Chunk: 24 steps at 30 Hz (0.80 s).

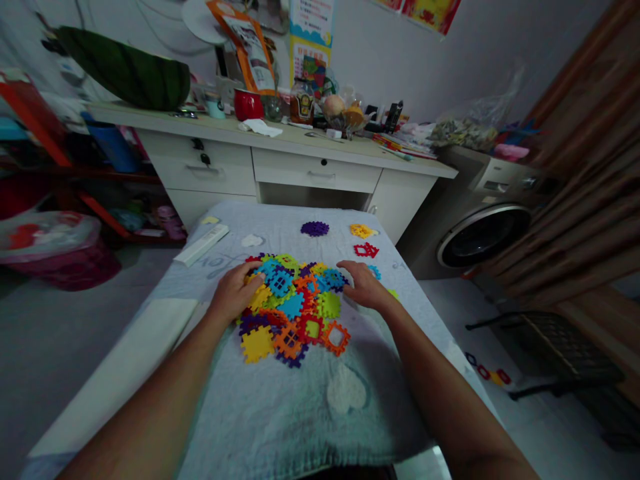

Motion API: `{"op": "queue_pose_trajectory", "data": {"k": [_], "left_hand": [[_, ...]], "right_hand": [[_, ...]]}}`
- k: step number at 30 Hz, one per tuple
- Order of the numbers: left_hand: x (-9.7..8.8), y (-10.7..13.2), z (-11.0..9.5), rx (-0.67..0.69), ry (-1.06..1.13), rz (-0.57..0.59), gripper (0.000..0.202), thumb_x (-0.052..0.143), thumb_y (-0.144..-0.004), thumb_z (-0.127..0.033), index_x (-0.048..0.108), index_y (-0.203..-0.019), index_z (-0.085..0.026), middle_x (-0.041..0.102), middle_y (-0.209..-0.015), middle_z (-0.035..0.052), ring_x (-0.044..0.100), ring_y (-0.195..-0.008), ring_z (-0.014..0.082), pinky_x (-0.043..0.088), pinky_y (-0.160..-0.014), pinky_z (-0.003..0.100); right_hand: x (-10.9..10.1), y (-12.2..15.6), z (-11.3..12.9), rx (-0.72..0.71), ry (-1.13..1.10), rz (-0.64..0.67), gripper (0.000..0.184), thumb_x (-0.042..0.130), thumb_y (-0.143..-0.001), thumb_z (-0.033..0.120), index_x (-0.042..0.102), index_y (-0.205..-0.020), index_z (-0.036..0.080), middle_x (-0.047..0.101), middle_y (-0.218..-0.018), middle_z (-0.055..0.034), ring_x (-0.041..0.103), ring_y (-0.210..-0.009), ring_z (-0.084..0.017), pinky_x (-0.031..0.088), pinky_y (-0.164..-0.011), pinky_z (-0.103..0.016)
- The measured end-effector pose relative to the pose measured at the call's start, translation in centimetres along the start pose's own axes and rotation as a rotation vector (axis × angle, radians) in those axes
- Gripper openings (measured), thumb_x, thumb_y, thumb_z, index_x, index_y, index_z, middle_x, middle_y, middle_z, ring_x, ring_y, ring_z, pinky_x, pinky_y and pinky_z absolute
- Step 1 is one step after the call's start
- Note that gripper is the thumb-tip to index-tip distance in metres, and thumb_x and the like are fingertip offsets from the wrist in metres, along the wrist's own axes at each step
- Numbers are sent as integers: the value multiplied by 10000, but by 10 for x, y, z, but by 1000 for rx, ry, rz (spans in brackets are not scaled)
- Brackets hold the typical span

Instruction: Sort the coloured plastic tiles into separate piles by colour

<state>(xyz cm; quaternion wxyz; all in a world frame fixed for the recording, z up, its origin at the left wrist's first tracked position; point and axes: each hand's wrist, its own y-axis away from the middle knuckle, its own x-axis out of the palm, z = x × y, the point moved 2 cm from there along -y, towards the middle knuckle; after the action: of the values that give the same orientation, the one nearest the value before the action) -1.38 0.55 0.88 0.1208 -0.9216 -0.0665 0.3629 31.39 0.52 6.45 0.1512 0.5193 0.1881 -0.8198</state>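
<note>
A heap of colourful interlocking plastic tiles point(293, 308) lies on a pale towel point(280, 407) that covers a small table. My left hand point(234, 291) rests on the left side of the heap, fingers curved over the tiles. My right hand point(364, 284) lies on the heap's right side, fingers flat and pointing left. Neither hand lifts a tile. Loose tiles lie apart further back: a purple one point(315, 229), a yellow one point(362, 231) and a red one point(367, 251).
A white flat box point(201, 245) lies at the towel's far left. Behind stands a cluttered white desk point(320, 175) with drawers, a washing machine point(480, 227) to its right. A pink bin point(55, 250) is on the floor left; a few tiles point(487, 372) lie on the floor right.
</note>
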Motion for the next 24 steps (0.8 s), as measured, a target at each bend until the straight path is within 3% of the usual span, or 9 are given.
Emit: {"op": "queue_pose_trajectory", "data": {"k": [4, 8, 13, 16, 19, 24], "left_hand": [[-1, 1, -1, -16, 1, 2, 500, 499, -815, -536, 635, -1167, -208, 693, -1111, 64, 633, -1006, 247, 496, -865, 339], [-1, 1, -1, -13, 1, -1, 493, 505, -817, -531, 638, -1164, -207, 691, -1121, 61, 628, -1022, 243, 494, -871, 330], [0, 0, 1, 1, -4, -5, 481, 513, -817, -532, 641, -1159, -218, 688, -1136, 57, 623, -1039, 245, 492, -880, 330], [1, 0, 2, 1, -12, -4, 486, 508, -821, -540, 642, -1161, -220, 690, -1130, 58, 627, -1028, 248, 493, -879, 339], [1, 0, 3, -4, -8, -3, 491, 508, -818, -541, 639, -1169, -223, 693, -1123, 55, 631, -1022, 247, 499, -868, 338], [2, -1, 4, -8, -2, 0, 510, 508, -809, -554, 638, -1167, -215, 694, -1128, 62, 627, -1039, 252, 498, -880, 340]], "right_hand": [[15, -12, -4, 64, -13, 41, 673, 578, -714, 105, 470, -1379, 111, 505, -1415, -170, 455, -1290, -275, 333, -1094, -429], [27, -11, -8, 28, -20, 14, 588, 600, -734, 127, 531, -1318, 135, 587, -1317, -138, 520, -1212, -254, 352, -1072, -391], [19, -7, -16, 60, -38, -122, 528, 673, -753, 240, 568, -1264, 158, 615, -1266, -129, 541, -1186, -262, 383, -1036, -397], [3, -3, -33, 189, 0, -221, 514, 687, -760, 308, 583, -1241, 159, 635, -1226, -131, 571, -1133, -269, 409, -997, -405], [-14, 7, -57, 435, 103, -297, 504, 672, -781, 377, 597, -1229, 159, 654, -1183, -139, 589, -1090, -278, 425, -957, -405], [-26, 22, -82, 690, 210, -270, 480, 617, -811, 441, 611, -1220, 192, 662, -1177, -131, 595, -1092, -283, 435, -906, -384]]}}
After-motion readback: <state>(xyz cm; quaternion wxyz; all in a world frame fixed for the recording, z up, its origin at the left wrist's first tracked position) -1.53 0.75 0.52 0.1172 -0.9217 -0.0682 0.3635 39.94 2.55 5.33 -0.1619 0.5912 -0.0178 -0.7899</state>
